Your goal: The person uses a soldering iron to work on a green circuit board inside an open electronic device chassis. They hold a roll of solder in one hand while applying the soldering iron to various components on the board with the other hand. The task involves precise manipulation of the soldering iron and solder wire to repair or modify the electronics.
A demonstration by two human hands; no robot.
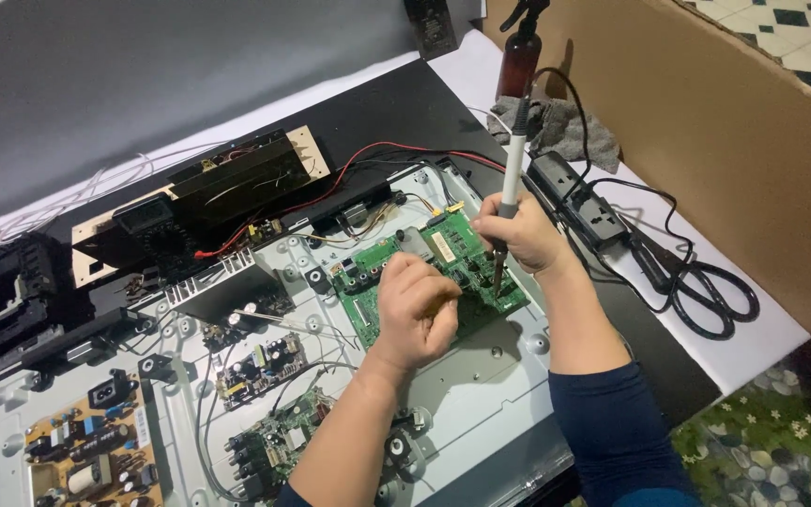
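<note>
My right hand grips a white and grey soldering iron like a pen, its dark tip pointing down onto the green circuit board. My left hand is curled shut over the board's near left part; I cannot see anything held in it, and it hides part of the board. The board is mounted on a grey metal back panel of an opened flat device lying on the table. The iron's black cable loops away behind my right hand.
A black power strip, black-handled scissors, a grey rag and a brown spray bottle lie to the right. A cardboard wall stands beyond. Other circuit boards and red wires sit left.
</note>
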